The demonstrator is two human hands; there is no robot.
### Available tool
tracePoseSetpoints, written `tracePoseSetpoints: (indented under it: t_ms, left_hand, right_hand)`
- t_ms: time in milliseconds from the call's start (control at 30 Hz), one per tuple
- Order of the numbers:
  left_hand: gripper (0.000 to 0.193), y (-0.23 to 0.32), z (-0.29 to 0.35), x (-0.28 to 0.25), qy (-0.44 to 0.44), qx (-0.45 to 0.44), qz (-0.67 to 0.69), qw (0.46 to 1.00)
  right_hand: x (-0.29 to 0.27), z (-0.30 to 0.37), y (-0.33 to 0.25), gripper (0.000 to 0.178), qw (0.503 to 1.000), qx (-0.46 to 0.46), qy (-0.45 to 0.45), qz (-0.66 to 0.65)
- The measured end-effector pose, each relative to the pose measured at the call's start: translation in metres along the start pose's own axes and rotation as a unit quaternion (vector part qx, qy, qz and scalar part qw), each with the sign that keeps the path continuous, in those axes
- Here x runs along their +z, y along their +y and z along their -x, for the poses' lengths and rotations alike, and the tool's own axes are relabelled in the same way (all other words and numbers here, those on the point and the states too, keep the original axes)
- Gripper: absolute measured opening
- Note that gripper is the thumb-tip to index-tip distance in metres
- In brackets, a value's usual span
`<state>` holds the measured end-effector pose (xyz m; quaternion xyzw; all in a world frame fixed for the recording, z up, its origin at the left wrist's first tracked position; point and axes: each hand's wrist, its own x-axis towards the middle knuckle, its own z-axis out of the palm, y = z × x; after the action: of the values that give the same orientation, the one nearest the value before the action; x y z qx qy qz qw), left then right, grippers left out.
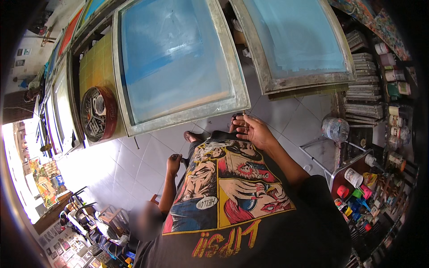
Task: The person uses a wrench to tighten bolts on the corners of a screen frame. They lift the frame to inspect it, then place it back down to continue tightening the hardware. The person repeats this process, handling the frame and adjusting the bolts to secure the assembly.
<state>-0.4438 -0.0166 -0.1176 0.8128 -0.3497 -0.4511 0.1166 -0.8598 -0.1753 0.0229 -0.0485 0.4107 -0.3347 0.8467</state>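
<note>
My right hand [254,129] is held in front of the printed dark shirt, palm partly showing. Its fingers are loosely bent and apart, with nothing visible in them. It hovers just below the near edge of a large blue screen in a metal frame [178,117]. Lower and to the left, my left hand [173,165] hangs beside the shirt with its fingers curled closed. A small dark patch shows at its top, too small to name. Neither hand touches the frames. To the right, a second light-blue framed screen [304,40] juts out at the same height.
A round reddish tin [110,120] of small items sits on a yellowish screen at left. Flat frames [363,89] are stacked at right, near a clear plastic jug [335,129] and a cart [342,172] crowded with bottles. Chairs [114,219] stand lower left on tiled floor.
</note>
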Motion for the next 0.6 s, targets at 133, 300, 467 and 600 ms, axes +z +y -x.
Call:
tracePoseSetpoints:
  t_ms: [133,300,467,600]
  left_hand:
    - [0.032,-0.004,-0.002,-0.003,-0.005,0.006,-0.025,1.000]
    - [0.031,0.004,0.006,-0.003,0.001,-0.001,-0.014,1.000]
    - [0.029,0.015,0.012,-0.005,-0.001,0.029,-0.007,1.000]
    - [0.029,0.015,0.010,-0.005,-0.004,0.001,-0.008,1.000]
  right_hand:
    - [-0.006,0.002,0.004,0.015,1.000,-0.011,0.010,-0.024]
    - [-0.017,-0.008,0.010,0.018,0.999,-0.023,0.029,-0.007]
    - [-0.006,0.003,0.001,0.012,0.998,0.005,-0.016,-0.063]
    - [-0.017,-0.005,0.011,0.012,1.000,-0.019,-0.004,0.000]
